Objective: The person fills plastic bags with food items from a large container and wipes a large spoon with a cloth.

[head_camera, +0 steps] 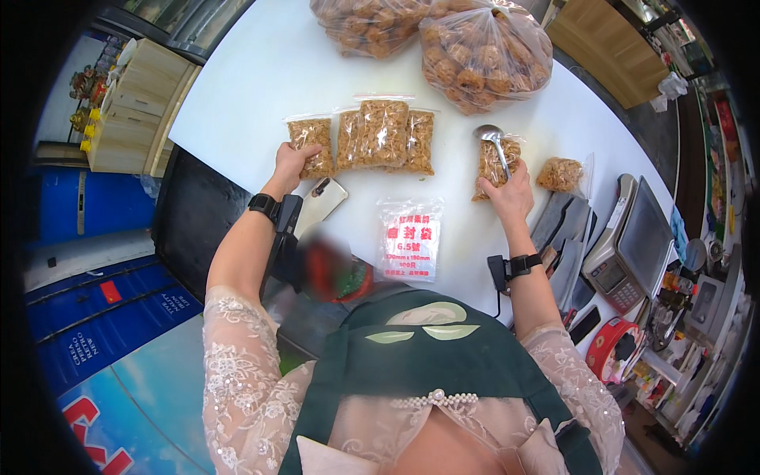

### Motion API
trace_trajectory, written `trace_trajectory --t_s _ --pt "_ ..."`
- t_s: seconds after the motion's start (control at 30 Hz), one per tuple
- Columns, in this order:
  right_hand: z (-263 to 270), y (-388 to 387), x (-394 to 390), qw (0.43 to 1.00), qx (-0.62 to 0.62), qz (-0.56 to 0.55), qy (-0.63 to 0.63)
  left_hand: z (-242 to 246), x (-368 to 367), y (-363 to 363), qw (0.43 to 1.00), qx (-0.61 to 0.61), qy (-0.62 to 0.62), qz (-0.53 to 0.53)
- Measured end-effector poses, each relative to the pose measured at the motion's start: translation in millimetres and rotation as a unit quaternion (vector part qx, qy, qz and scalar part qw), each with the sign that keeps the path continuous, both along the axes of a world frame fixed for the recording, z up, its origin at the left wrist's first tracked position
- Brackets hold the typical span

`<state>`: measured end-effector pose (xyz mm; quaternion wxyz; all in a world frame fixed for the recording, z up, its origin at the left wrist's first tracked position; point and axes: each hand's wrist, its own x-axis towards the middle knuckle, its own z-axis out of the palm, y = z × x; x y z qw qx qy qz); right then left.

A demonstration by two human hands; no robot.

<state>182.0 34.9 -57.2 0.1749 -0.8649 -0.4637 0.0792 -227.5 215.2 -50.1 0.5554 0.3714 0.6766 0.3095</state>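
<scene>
My left hand (292, 161) grips the lower left side of a clear zip bag (313, 138) filled with golden-brown flaky pieces, its thumb across the front. Right beside it, several similar filled bags (383, 133) lie together, one on top of the others. My right hand (512, 193) is around the lower end of another filled bag (490, 161). A metal ladle (489, 132) lies over that bag, its handle running down into the same hand. To the right sits a smaller, part-filled bag (560, 174).
Two large bags of round brown food (487, 62) stand at the white table's (237, 89) far side. A pack of zip bags (409, 240) with red writing lies nearest me. A phone (320, 205) rests by my left wrist. A digital scale (629, 249) and dark knife-like blades (555, 222) are at right.
</scene>
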Motion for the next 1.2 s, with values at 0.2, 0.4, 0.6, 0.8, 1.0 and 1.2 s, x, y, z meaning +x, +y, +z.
trace_trajectory --t_s 0.2,0.4,0.6,0.8,1.0,1.2 --pt "-6.6 -2.2 7.1 0.992 0.019 -0.067 0.104 55.6 10.6 -13.9 0.979 0.028 -0.200 -0.033" --pt "-20.1 -15.3 6.2 0.959 0.108 -0.088 0.247 79.0 101.2 -22.0 0.949 0.027 -0.271 -0.156" --pt "-3.5 -34.8 -21.6 0.810 0.243 -0.085 0.526 35.0 120.3 -4.4 0.964 0.136 0.087 -0.210" --pt "81.6 9.8 -74.4 0.787 0.331 0.046 0.519 53.8 124.3 -18.8 0.978 0.038 -0.177 -0.107" --pt "83.5 70.7 -101.1 0.802 0.380 0.079 0.455 74.6 111.6 -8.5 0.948 -0.077 -0.252 -0.180" --pt "20.9 59.0 -94.0 0.925 0.277 0.015 0.261 75.7 108.9 6.5 0.937 -0.129 -0.241 -0.219"
